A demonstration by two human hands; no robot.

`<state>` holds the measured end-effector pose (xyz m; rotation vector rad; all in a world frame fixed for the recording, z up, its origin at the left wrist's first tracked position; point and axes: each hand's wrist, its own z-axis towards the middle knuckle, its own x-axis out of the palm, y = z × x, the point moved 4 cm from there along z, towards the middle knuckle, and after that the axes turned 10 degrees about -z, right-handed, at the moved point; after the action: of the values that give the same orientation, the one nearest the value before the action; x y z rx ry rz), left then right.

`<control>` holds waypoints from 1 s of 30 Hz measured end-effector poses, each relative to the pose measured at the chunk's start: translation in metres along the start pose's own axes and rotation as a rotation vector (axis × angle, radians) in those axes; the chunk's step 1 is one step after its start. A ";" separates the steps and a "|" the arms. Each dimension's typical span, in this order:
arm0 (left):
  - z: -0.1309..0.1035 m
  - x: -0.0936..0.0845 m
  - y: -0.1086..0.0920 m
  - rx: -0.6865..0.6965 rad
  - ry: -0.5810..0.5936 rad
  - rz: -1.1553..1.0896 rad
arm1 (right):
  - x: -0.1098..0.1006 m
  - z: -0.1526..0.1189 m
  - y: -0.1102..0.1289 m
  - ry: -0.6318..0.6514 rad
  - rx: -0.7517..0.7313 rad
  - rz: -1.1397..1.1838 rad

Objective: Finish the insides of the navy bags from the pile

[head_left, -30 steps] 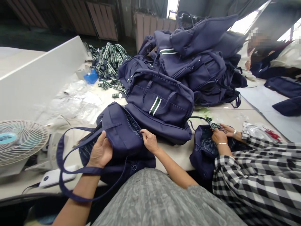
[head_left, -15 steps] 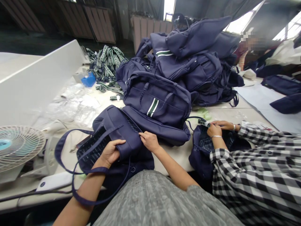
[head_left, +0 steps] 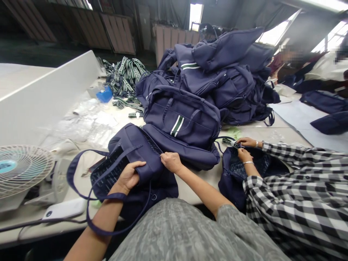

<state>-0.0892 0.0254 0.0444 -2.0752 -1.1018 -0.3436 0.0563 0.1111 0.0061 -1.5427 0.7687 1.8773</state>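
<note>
A navy bag [head_left: 148, 157] lies in front of me, a printed dark lining showing in its openings. My left hand [head_left: 129, 177] grips its front panel, thumb on top and fingers tucked out of sight underneath. At the end of the bag's long zipped opening, my right hand [head_left: 171, 161] is closed in a pinch on the edge; whether a zip pull is between the fingers is hidden. A navy strap [head_left: 73, 173] loops over my left forearm. Just behind stands another navy bag [head_left: 187, 116] with a green and white stripe.
More navy bags [head_left: 225, 76] are heaped at the back. Left of them lie green-and-white lettered straps [head_left: 127, 76], a blue box [head_left: 104, 95] and clear plastic bags [head_left: 95, 117]. A fan [head_left: 24, 172] and white phone [head_left: 63, 209] are at left. A co-worker's hands [head_left: 246, 154] work on a bag at right.
My hands keep nearly the same hold on the bag. The view has tilted up slightly. At right, the co-worker's hands have shifted a little left along the lettered strap.
</note>
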 end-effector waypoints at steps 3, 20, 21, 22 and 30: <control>0.001 0.004 0.001 0.000 0.035 -0.002 | -0.002 0.003 -0.001 -0.002 -0.001 -0.028; -0.001 0.009 0.005 0.090 -0.013 0.013 | -0.046 -0.007 -0.063 -0.497 0.450 0.608; -0.003 0.008 0.007 0.102 -0.007 0.026 | -0.040 -0.025 -0.067 -0.439 0.462 0.595; -0.005 0.008 0.009 0.116 0.003 0.057 | -0.031 -0.047 -0.070 -0.361 0.474 0.549; 0.006 -0.014 0.023 0.408 -0.026 0.896 | 0.069 -0.287 -0.053 0.414 1.024 0.398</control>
<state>-0.0797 0.0128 0.0215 -1.9669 -0.1462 0.3257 0.2702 -0.0621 -0.1124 -1.1072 1.9481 1.0158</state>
